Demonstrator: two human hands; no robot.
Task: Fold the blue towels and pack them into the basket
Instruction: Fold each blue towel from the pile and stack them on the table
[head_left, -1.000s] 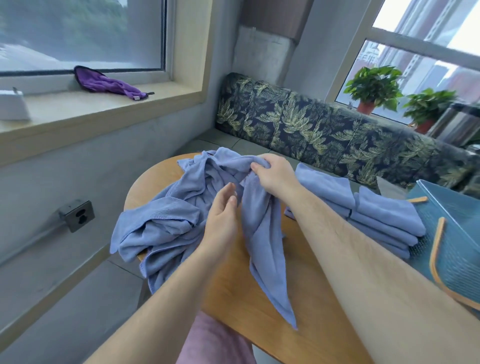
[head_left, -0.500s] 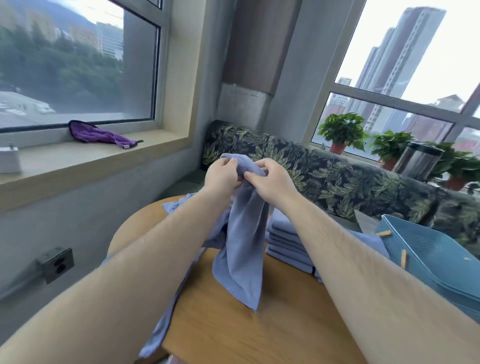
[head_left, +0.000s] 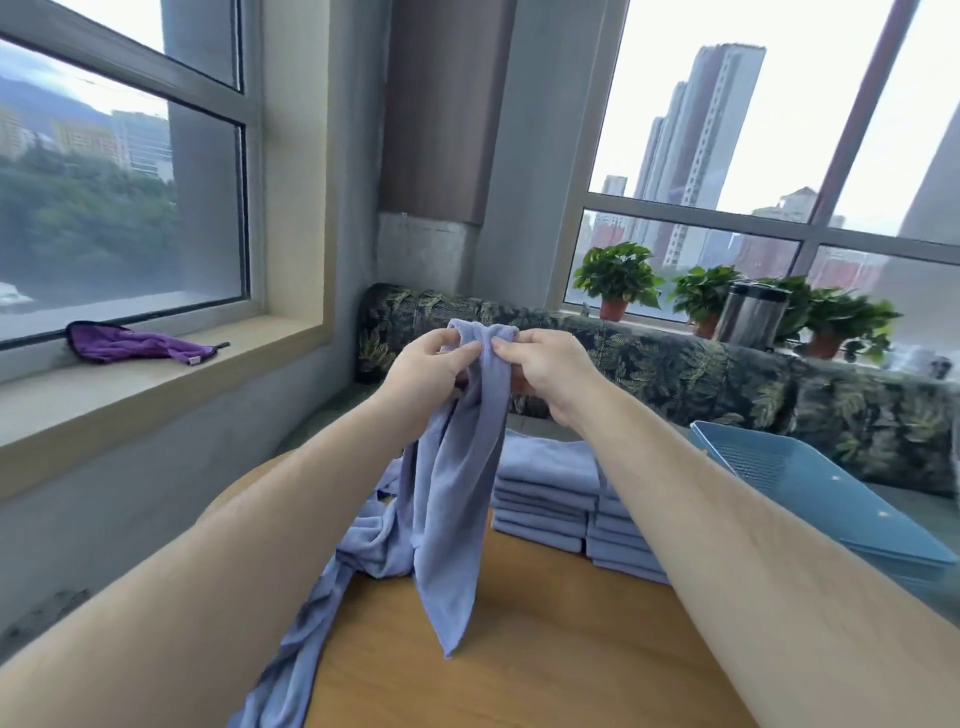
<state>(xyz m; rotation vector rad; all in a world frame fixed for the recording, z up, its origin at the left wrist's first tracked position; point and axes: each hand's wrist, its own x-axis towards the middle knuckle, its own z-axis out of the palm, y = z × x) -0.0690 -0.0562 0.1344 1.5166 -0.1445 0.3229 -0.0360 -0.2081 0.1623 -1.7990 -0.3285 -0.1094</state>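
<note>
- Left hand (head_left: 426, 370) and right hand (head_left: 551, 370) pinch the limp blue cloth towel (head_left: 457, 499) by its top, fingers (head_left: 511, 345) curled, above the wooden tabletop (head_left: 545, 654).
- The folded blue towels (head_left: 545, 488) sit stacked near the blue plastic basket (head_left: 810, 483).

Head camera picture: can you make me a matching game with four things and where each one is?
Things:
1. crumpled purple cloth
2. stack of folded blue towels
3. unfolded blue towel
4. shiny metal flask

Places:
A. pinched by the left hand and right hand
B. on the beige windowsill
C. among the green potted plants
D. on the round wooden table

Pairs: 1-B, 2-D, 3-A, 4-C
</note>
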